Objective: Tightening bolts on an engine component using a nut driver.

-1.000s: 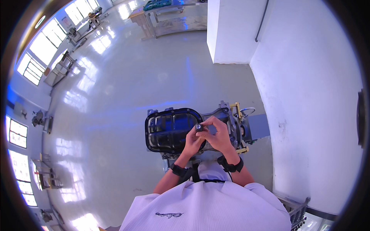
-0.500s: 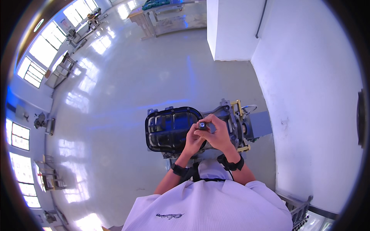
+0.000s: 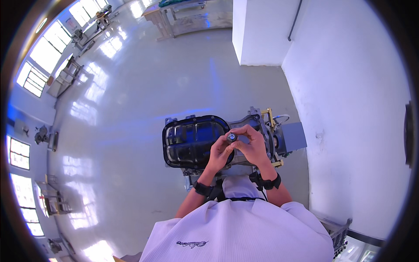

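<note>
Both my hands meet over an upturned engine (image 3: 244, 126) with a black oil pan (image 3: 194, 142) on top. Between the fingertips is a small dark socket (image 3: 231, 137), seen end-on with a bright metal centre. My left hand (image 3: 219, 153) pinches it from the left and below. My right hand (image 3: 252, 146) has thumb and forefinger curled round its other side. How far the socket reaches down behind the fingers is hidden. The hands cover the right edge of the pan.
Yellow brackets (image 3: 269, 117) and a grey box (image 3: 292, 137) adjoin the engine's right end. A white wall (image 3: 345, 109) rises on the right, with a white pillar (image 3: 262, 35) ahead. A workbench (image 3: 196, 26) stands farther off. A dark metal rack (image 3: 338, 236) is at lower right.
The socket has turned and tilted between my fingers and sits slightly higher and further right. My right hand has shifted a little right. The whole view has moved slightly.
</note>
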The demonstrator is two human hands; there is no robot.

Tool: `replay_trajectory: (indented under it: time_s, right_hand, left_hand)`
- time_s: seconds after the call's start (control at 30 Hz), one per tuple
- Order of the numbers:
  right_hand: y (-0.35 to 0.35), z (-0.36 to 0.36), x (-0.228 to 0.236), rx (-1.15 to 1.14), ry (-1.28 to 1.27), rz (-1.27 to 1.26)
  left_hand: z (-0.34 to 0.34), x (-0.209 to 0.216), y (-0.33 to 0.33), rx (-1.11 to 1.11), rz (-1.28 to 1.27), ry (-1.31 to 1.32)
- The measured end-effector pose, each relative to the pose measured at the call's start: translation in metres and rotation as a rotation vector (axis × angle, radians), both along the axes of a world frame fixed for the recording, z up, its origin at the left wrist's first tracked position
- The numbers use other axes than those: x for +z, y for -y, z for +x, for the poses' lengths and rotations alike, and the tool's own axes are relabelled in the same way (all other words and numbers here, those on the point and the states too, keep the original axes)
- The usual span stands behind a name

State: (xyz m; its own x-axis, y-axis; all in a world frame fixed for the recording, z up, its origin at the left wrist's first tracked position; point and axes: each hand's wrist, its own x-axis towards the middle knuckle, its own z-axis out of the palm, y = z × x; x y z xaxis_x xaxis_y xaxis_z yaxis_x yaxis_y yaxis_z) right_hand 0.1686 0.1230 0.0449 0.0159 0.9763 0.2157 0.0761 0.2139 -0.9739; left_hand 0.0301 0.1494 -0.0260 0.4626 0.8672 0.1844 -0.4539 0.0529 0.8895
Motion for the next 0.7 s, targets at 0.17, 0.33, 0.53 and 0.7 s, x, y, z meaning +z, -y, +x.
replay_trajectory:
  time_s: [0.17,0.33,0.53,0.7]
  right_hand:
    - [0.0,-0.017,0.008,-0.207,0.025,0.065]
    - [0.005,-0.012,0.019,-0.195,0.377,0.231]
    - [0.007,-0.007,0.011,-0.026,0.086,0.126]
    - [0.009,-0.019,0.01,-0.165,0.263,0.15]
  left_hand:
    - [0.0,-0.015,-0.002,0.022,-0.003,0.183]
    - [-0.003,-0.013,0.0,-0.003,0.04,0.059]
    - [-0.006,-0.03,-0.005,0.001,-0.007,-0.069]
    - [-0.001,-0.024,-0.004,-0.002,0.02,0.044]
